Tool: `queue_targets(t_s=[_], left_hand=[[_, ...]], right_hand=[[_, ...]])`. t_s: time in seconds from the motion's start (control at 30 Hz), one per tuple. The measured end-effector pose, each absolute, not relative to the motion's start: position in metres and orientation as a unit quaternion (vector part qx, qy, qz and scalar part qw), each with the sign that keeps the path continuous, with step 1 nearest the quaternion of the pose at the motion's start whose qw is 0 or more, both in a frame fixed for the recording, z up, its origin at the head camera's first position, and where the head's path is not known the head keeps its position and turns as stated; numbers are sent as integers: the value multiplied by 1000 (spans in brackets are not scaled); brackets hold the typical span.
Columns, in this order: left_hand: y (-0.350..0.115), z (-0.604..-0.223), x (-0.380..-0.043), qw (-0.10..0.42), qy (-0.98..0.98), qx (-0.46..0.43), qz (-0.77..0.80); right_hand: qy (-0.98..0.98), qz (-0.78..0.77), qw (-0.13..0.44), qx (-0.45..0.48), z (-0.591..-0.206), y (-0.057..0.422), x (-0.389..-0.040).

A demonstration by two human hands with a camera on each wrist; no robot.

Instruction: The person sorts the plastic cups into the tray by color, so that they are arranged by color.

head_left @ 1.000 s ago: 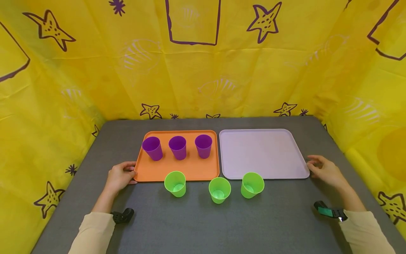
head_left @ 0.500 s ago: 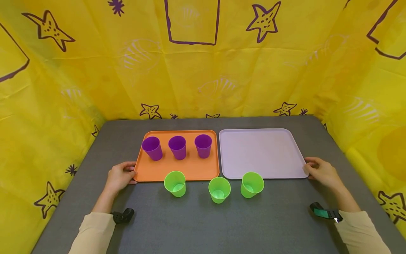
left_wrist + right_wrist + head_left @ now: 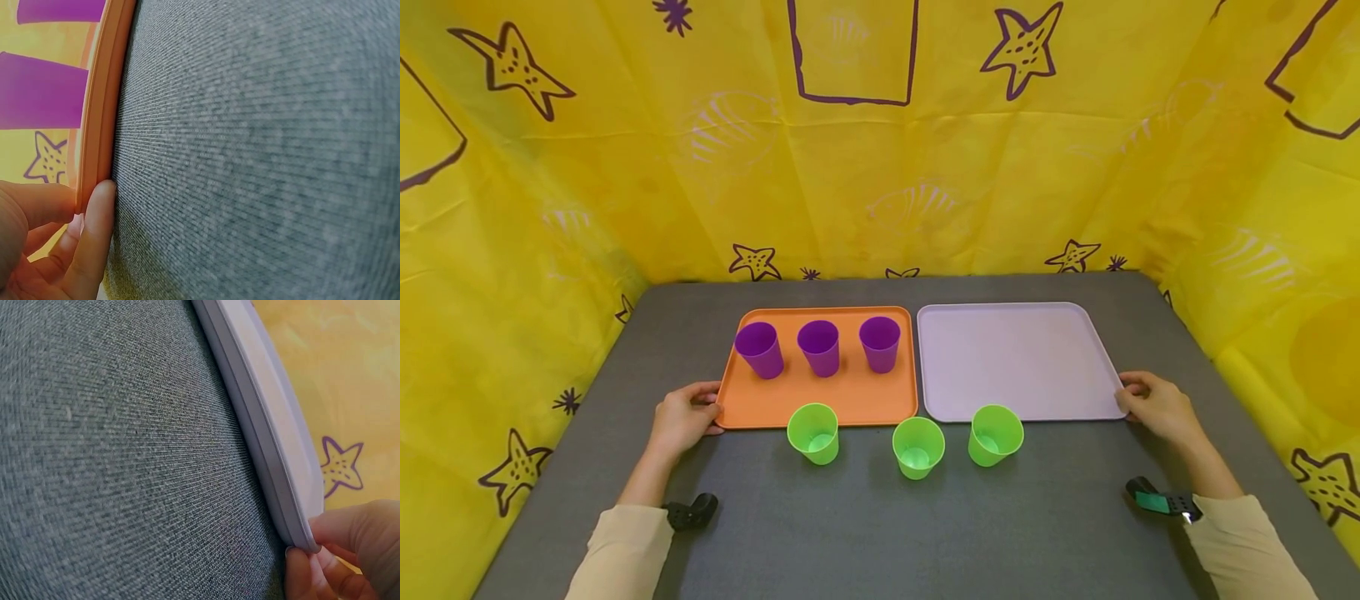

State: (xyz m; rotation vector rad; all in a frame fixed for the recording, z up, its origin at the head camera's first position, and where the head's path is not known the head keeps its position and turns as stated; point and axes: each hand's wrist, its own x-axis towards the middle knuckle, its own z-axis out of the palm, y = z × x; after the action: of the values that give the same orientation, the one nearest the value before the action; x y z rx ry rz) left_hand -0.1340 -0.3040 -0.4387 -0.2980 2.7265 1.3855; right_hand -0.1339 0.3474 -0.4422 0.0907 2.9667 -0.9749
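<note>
Compared with a second ago, our right grip (image 3: 1159, 408) sits further in and now pinches the near outer corner of the lilac tray (image 3: 1018, 362), thumb (image 3: 347, 526) over the rim, fingertips (image 3: 299, 569) beneath. Our left grip (image 3: 682, 417) stays closed round the near outer corner of the orange tray (image 3: 760, 407), just thumb and fingers apart by the rim's thickness.

Inward from the left grip, three purple cups (image 3: 819, 350) stand along the far half of the orange tray. Between the two grips, three green cups (image 3: 917, 450) stand on the tabletop (image 3: 880, 542) by the trays' near edges; we cannot tell whether any touches them.

For this steadying step, we do best to press evenly with both grips, keep both trays flat, and nudge gently: a tilt could slide the purple cups, and a pull nearward could knock the green ones.
</note>
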Motion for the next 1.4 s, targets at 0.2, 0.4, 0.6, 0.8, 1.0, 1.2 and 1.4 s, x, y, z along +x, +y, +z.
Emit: queue_targets(t_s=[0.2,0.4,0.6,0.8,1.0,1.2,1.4], left_hand=[[-305,-438,-133,19,904,-81,419],[-304,-432,-128,-37,934,-56,351],[-297,-420,-120,-120,940,-37,318],[-284,-404,-112,-144,933,-19,328],[-264,-391,-102,-166,917,20,362],[-245,-387,-94,-160,894,65,414],[-222,-378,-84,-132,876,116,449]], right_hand=[[949,-314,5,30,-443,348,-134],[949,-314,-2,31,-445,348,-134],[949,-314,-6,34,-445,348,-135],[950,-310,-11,36,-445,348,-134],[950,-311,-9,39,-444,347,-134],[949,-313,-8,43,-443,347,-133],[949,-311,-5,47,-444,346,-133]])
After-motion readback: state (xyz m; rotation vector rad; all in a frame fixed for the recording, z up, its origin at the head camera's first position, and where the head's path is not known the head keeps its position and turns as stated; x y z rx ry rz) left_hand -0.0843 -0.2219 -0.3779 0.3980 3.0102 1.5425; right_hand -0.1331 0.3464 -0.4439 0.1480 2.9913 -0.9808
